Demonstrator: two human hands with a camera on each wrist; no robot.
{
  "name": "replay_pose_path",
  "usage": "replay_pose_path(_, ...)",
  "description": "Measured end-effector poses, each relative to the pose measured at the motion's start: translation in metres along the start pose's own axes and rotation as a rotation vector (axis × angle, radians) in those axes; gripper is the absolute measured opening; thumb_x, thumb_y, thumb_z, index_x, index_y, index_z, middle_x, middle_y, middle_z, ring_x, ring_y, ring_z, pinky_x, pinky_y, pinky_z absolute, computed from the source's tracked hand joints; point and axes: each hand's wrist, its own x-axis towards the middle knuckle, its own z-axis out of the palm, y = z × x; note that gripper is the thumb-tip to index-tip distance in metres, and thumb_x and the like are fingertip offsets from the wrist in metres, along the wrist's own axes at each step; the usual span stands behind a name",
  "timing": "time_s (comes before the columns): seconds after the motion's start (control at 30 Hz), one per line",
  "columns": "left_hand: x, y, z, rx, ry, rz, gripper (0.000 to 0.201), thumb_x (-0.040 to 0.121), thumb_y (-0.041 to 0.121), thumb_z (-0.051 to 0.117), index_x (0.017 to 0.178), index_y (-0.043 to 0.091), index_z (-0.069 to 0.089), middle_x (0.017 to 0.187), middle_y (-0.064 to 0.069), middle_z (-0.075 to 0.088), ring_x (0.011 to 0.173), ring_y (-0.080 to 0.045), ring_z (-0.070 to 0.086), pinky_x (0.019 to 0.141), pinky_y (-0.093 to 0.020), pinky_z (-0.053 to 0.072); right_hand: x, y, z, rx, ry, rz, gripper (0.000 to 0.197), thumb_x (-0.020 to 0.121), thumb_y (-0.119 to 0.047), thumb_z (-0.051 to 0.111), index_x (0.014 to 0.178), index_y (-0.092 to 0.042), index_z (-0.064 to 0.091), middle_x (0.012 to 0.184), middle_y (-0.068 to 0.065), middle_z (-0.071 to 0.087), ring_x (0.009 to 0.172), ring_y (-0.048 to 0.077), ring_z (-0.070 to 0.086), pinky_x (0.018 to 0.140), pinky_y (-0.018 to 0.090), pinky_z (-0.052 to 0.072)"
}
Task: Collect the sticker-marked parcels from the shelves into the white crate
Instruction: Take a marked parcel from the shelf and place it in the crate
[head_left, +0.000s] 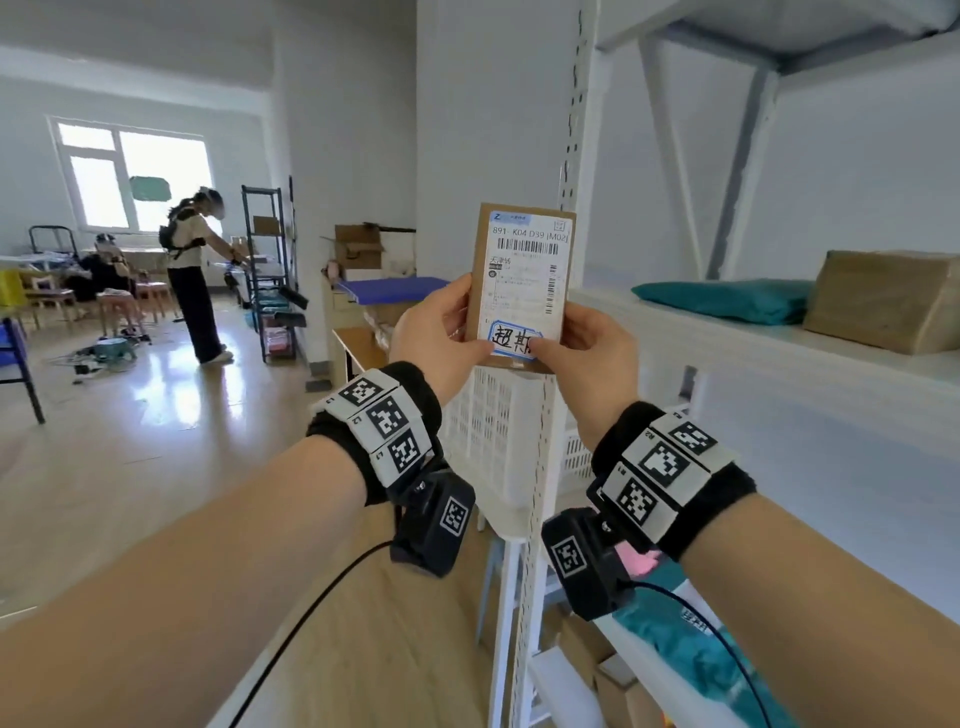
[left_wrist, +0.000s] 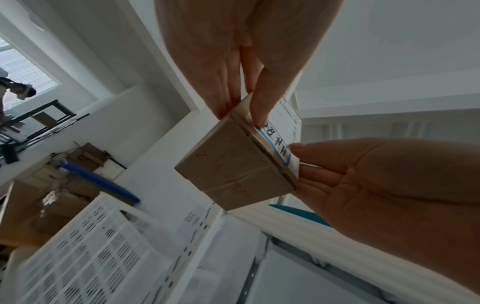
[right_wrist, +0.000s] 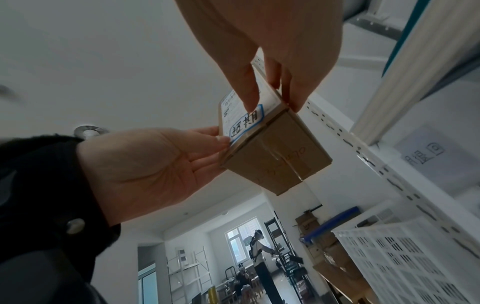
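I hold a small brown cardboard parcel upright in front of me, its shipping label facing me. Across its lower edge sits a blue-bordered sticker with handwritten characters. My left hand pinches the parcel's lower left, thumb on the front and fingers behind. My right hand pinches the lower right the same way, its thumb on the sticker. The left wrist view shows the parcel from below, and so does the right wrist view. The white slatted crate stands just below and beyond my hands.
On my right is a white shelf bearing a teal bag parcel and a brown parcel. Lower shelves hold another teal bag and boxes. A perforated upright post is beside the crate. A person works far left.
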Motion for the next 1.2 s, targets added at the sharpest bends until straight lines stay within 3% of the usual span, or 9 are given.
replay_pose_path(0.17, 0.038, -0.055, -0.003, 0.042, 0.004, -0.053, 0.064, 0.078, -0.004, 0.066, 0.135, 0.018, 0.047, 0.129, -0.002, 0.059, 0.117, -0.015, 0.058, 0.096, -0.036, 0.051, 0.038, 0.045, 0.036, 0.014, -0.036, 0.041, 0.039, 0.083, -0.001, 0.064, 0.120, -0.011, 0.061, 0.112, 0.004, 0.069, 0.100, 0.015, 0.067, 0.086, 0.037, 0.057)
replay_pose_path(0.3, 0.080, -0.105, -0.003, 0.091, 0.013, -0.088, 0.058, 0.078, 0.002, 0.067, 0.131, 0.020, 0.051, 0.126, -0.001, 0.062, 0.115, -0.016, 0.060, 0.096, -0.041, 0.051, 0.081, 0.090, 0.068, 0.021, -0.036, 0.052, 0.036, 0.085, -0.003, 0.063, 0.120, -0.010, 0.062, 0.113, 0.004, 0.069, 0.101, 0.016, 0.067, 0.086, 0.037, 0.057)
replay_pose_path(0.63, 0.230, -0.214, 0.016, 0.139, -0.044, -0.132, 0.062, 0.079, -0.001, 0.066, 0.135, 0.018, 0.047, 0.128, -0.001, 0.060, 0.118, -0.015, 0.057, 0.099, -0.042, 0.049, 0.218, 0.203, 0.147, 0.121, 0.101, 0.111, 0.037, 0.089, 0.001, 0.053, 0.122, -0.013, 0.059, 0.116, 0.004, 0.067, 0.104, 0.016, 0.064, 0.088, 0.035, 0.056)
replay_pose_path(0.83, 0.292, -0.277, 0.019, 0.125, -0.063, -0.190, 0.061, 0.079, -0.001, 0.065, 0.134, 0.018, 0.048, 0.127, 0.000, 0.060, 0.118, -0.014, 0.057, 0.099, -0.040, 0.049, 0.279, 0.253, 0.196, 0.149, 0.152, 0.188, 0.040, 0.090, 0.001, 0.050, 0.127, -0.013, 0.058, 0.118, 0.003, 0.065, 0.104, 0.016, 0.065, 0.077, 0.018, 0.056)
replay_pose_path(0.9, 0.313, -0.297, 0.021, 0.120, -0.093, -0.211, 0.064, 0.079, 0.000, 0.065, 0.137, 0.019, 0.046, 0.128, 0.000, 0.060, 0.118, -0.015, 0.057, 0.097, -0.041, 0.050, 0.297, 0.269, 0.209, 0.162, 0.184, 0.226, 0.040, 0.090, 0.001, 0.050, 0.127, -0.013, 0.058, 0.117, 0.003, 0.066, 0.103, 0.016, 0.065, 0.075, 0.018, 0.057)
replay_pose_path(1.0, 0.350, -0.321, 0.024, 0.094, -0.165, -0.222, 0.058, 0.083, -0.002, 0.061, 0.135, 0.020, 0.047, 0.126, 0.001, 0.061, 0.116, -0.015, 0.058, 0.094, -0.036, 0.052, 0.325, 0.290, 0.220, 0.152, 0.225, 0.255, 0.037, 0.090, 0.001, 0.051, 0.124, -0.012, 0.060, 0.115, 0.005, 0.067, 0.101, 0.018, 0.066, 0.080, 0.029, 0.058)
replay_pose_path(1.1, 0.390, -0.341, 0.030, 0.046, -0.299, -0.199, 0.053, 0.087, -0.003, 0.056, 0.134, 0.020, 0.048, 0.126, 0.002, 0.060, 0.108, -0.010, 0.058, 0.087, -0.030, 0.054, 0.357, 0.305, 0.217, 0.119, 0.271, 0.274, 0.033, 0.088, 0.000, 0.052, 0.116, -0.012, 0.065, 0.105, 0.005, 0.070, 0.086, 0.015, 0.068, 0.064, 0.022, 0.057)
replay_pose_path(1.2, 0.431, -0.357, 0.041, 0.014, -0.457, -0.175, 0.050, 0.088, -0.001, 0.056, 0.133, 0.020, 0.050, 0.120, 0.005, 0.059, 0.109, -0.014, 0.057, 0.086, -0.038, 0.054, 0.392, 0.314, 0.209, 0.080, 0.360, 0.313, 0.032, 0.088, 0.003, 0.049, 0.111, -0.010, 0.067, 0.104, 0.009, 0.070, 0.090, 0.021, 0.068, 0.073, 0.031, 0.057)
